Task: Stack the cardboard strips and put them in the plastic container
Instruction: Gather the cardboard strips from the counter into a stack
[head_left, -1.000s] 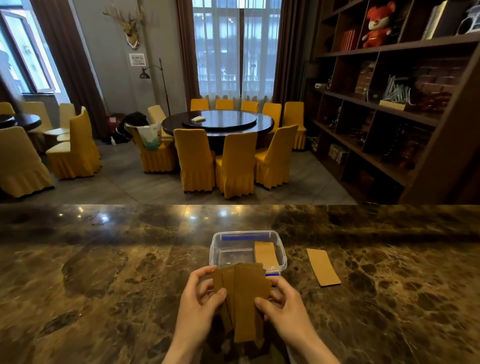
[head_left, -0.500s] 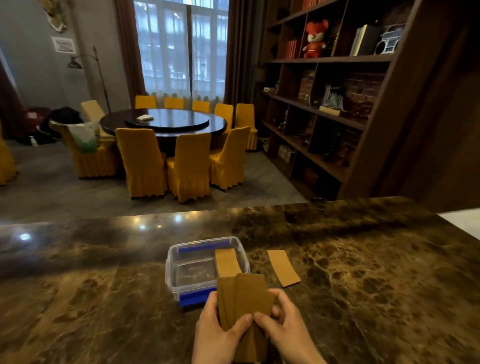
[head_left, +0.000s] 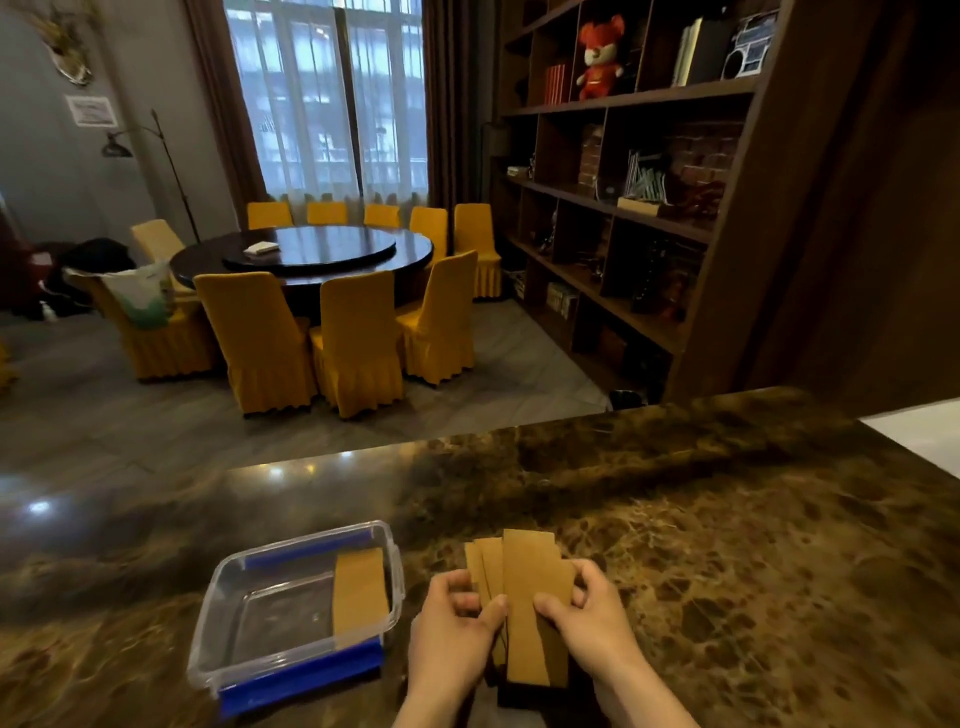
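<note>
I hold a fanned bunch of brown cardboard strips (head_left: 524, 592) upright above the dark marble counter (head_left: 727, 545). My left hand (head_left: 452, 634) grips its left edge and my right hand (head_left: 592, 618) its right edge, thumbs on the front strip. To the left stands a clear plastic container (head_left: 244, 577) with blue clips at both ends. One cardboard strip (head_left: 359, 590) lies inside it along its right wall. The loose strip seen on the counter earlier is hidden behind the bunch.
The counter's far edge drops to a dining room with a round table (head_left: 306, 254) and yellow chairs. A dark wooden bookshelf (head_left: 649, 171) rises at the right. A white surface (head_left: 924, 431) borders the counter's right end.
The view has swung right, so the container now sits left of my hands. Both hands moved right with the bunch, which now covers the spot where the loose strip lay.
</note>
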